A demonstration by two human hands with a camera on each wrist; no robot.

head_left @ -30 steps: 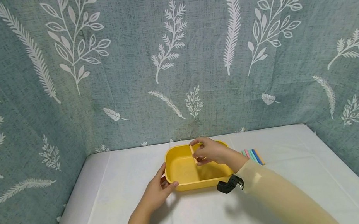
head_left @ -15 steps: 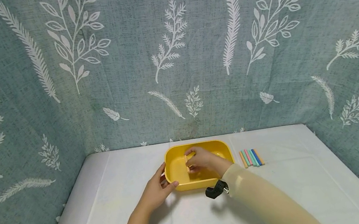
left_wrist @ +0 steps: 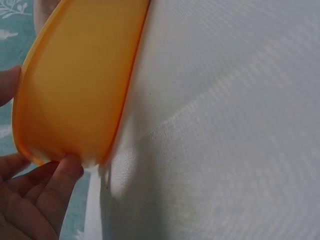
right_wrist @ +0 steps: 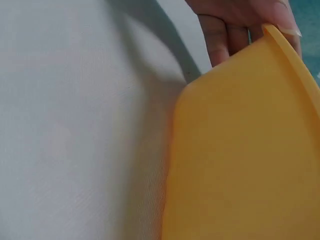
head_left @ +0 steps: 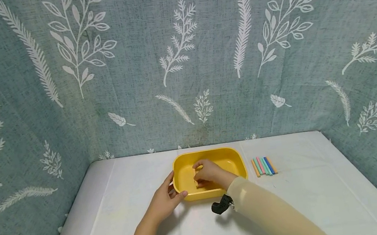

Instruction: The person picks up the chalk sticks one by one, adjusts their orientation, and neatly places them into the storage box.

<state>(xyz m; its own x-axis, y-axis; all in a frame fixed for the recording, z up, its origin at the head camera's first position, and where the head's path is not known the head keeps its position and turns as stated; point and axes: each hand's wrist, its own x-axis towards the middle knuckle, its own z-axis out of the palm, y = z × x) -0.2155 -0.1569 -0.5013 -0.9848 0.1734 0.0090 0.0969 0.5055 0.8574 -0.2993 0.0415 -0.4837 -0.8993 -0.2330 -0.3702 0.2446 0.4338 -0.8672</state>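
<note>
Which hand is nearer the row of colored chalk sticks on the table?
The right hand: it is inside the yellow tray, which lies just left of the chalk sticks. The left hand holds the tray's far-left corner, farther away.

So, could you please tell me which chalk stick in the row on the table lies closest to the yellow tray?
The orange chalk stick at the left end of the row; it lies beside the yellow tray, apart from its wall, while the pink, green and blue ones lie farther right.
</note>
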